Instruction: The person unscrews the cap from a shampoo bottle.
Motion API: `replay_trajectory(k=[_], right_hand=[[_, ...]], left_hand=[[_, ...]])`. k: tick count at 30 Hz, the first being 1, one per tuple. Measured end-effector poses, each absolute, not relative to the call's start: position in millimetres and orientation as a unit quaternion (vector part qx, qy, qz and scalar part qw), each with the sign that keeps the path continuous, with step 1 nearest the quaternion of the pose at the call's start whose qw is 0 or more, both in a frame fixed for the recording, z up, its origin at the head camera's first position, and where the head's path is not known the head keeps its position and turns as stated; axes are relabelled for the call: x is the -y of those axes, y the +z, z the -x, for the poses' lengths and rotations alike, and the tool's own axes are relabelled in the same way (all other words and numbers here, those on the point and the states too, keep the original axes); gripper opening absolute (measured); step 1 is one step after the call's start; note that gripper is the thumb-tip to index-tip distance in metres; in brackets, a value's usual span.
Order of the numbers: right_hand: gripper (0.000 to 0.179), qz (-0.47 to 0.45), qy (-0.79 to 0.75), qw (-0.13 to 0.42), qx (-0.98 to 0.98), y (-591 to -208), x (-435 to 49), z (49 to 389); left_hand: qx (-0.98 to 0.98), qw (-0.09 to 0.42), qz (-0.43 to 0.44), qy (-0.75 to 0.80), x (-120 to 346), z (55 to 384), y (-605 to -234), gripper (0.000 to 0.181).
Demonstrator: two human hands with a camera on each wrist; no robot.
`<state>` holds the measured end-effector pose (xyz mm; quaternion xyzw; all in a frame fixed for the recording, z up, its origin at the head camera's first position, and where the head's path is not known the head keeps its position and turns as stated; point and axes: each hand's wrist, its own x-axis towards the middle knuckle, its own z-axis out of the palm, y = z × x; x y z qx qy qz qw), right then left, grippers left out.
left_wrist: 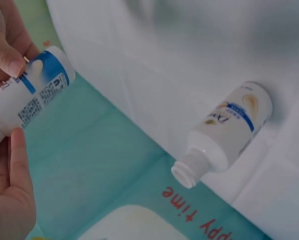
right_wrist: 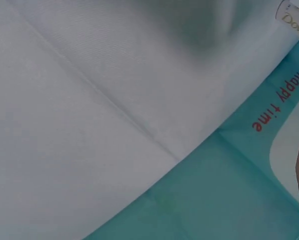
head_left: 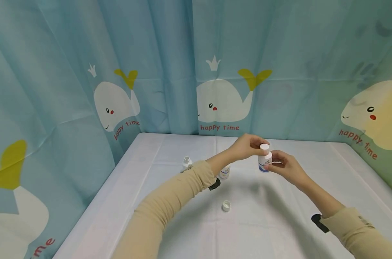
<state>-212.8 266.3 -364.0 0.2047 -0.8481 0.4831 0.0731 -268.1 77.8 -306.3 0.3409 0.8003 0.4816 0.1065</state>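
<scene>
A white bottle [head_left: 265, 166] with a blue-banded label is held up over the far right of the table, its white cap [head_left: 264, 147] on top. My left hand [head_left: 247, 146] pinches that cap between thumb and fingers. From the right side, my right hand [head_left: 285, 166] grips the bottle's body, its thumb on the label. The left wrist view shows the held bottle [left_wrist: 34, 90] tilted in that picture, between both hands. Nearby, an uncapped bottle [left_wrist: 224, 130] stands on the table; its top is hidden behind my left forearm in the head view.
Another uncapped white bottle [head_left: 187, 163] stands farther left, its lower part behind my sleeve. A loose white cap [head_left: 226, 206] lies hollow side up on the white tablecloth [head_left: 247, 233]. Blue curtains [head_left: 170, 54] with printed whales hang along the table's back and sides.
</scene>
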Motion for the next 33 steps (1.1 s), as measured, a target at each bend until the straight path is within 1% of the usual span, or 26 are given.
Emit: replay_trajectory(k=[12,19,24,33], right_hand=[[0.035,-0.218,0.491,0.080,0.839,-348.2,-253.0,203.8],[0.033,-0.239,0.500,0.084,0.828,-336.4,-239.7,195.1],[0.031,-0.249,0.502,0.077,0.825,-335.3,-230.2,189.3],[0.032,-0.246,0.488,0.055,0.836,-334.9,-213.3,181.7]], left_hand=[[-0.785,0.127,-0.328,0.509,-59.0,261.5,-289.6,0.033],[-0.780,0.112,-0.343,0.511,-41.1,252.4,-283.7,0.033],[-0.776,0.100,-0.350,0.514,-25.9,242.2,-285.2,0.034],[-0.752,0.093,-0.319,0.569,-4.3,229.4,-298.5,0.032]])
